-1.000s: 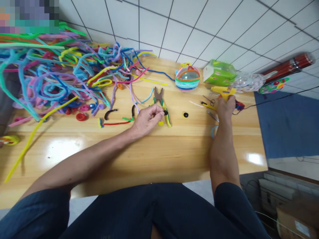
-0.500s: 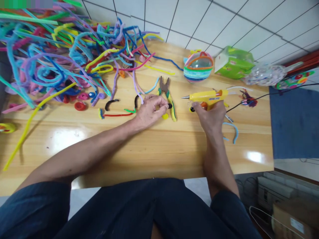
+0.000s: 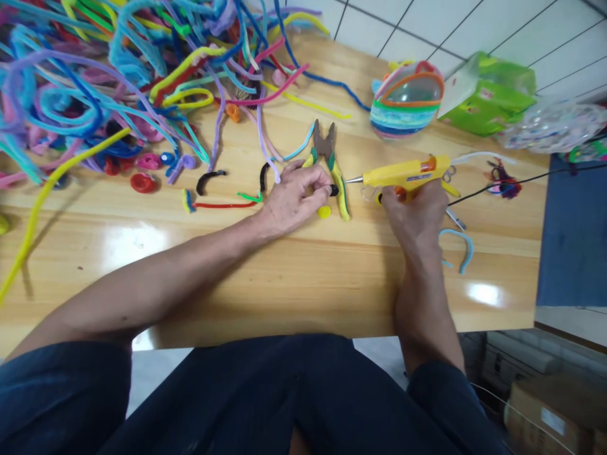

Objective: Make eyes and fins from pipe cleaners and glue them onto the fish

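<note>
Thumb and forefinger of my left hand [image 3: 296, 196] pinch a small black piece [image 3: 334, 189]. Beside it lie pliers [image 3: 325, 144] with yellow-green handles, jaws apart and partly behind my fingers. A yellow disc [image 3: 324, 212] rests just below my fingertips. My right hand [image 3: 417, 215] is wrapped round a yellow glue gun [image 3: 396, 174], whose metal nozzle points left, a short way from the black piece. Under the gun, near my right thumb, a small black and yellow item is partly hidden.
Tangled fuzzy stems [image 3: 118, 82] fill the back left. A striped ball-shaped object [image 3: 406, 104], a green packet [image 3: 493, 91] and a clear plastic bag [image 3: 554, 126] stand at the back right. A blue stem [image 3: 467, 243] and a black cord [image 3: 512, 183] lie at the right.
The glue gun's nozzle has come closer to the black piece in my left hand. The whole view has shifted, with my left hand still pinching the piece.
</note>
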Demonstrator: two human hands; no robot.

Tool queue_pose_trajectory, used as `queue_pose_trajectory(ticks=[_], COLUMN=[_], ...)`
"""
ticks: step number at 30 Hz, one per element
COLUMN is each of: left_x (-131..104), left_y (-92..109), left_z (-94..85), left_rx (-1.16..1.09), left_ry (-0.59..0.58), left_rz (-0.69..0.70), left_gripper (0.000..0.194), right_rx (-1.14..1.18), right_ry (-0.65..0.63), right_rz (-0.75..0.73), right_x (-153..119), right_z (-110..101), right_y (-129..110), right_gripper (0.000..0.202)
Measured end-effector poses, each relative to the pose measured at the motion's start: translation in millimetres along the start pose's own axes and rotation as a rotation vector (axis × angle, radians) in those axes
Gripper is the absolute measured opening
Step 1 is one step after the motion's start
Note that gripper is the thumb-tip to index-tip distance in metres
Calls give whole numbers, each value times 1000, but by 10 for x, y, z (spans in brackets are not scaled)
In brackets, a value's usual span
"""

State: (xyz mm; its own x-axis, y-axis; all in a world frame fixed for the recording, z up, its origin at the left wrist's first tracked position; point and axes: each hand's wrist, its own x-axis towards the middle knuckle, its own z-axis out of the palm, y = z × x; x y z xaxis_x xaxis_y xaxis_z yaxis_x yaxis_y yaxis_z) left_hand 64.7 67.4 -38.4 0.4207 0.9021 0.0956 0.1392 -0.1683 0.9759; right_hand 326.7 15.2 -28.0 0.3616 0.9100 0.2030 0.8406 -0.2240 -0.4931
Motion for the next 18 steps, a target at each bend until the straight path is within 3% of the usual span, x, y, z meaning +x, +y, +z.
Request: queue_pose_trajectory(ticks=[10,18], left_x=[4,13], left_y=[-245,-282], left_z=[80,78], left_rx=[-93,-146], left_ry=[14,53], left_rz=[-69,-121], left_gripper=[12,14], right_rx=[37,61], right_ry=[-39,-69], right_rz=[-54,-46], right_x=[-22,-8], right_z=[-17,16], right_y=[8,45], right_gripper=[13,11])
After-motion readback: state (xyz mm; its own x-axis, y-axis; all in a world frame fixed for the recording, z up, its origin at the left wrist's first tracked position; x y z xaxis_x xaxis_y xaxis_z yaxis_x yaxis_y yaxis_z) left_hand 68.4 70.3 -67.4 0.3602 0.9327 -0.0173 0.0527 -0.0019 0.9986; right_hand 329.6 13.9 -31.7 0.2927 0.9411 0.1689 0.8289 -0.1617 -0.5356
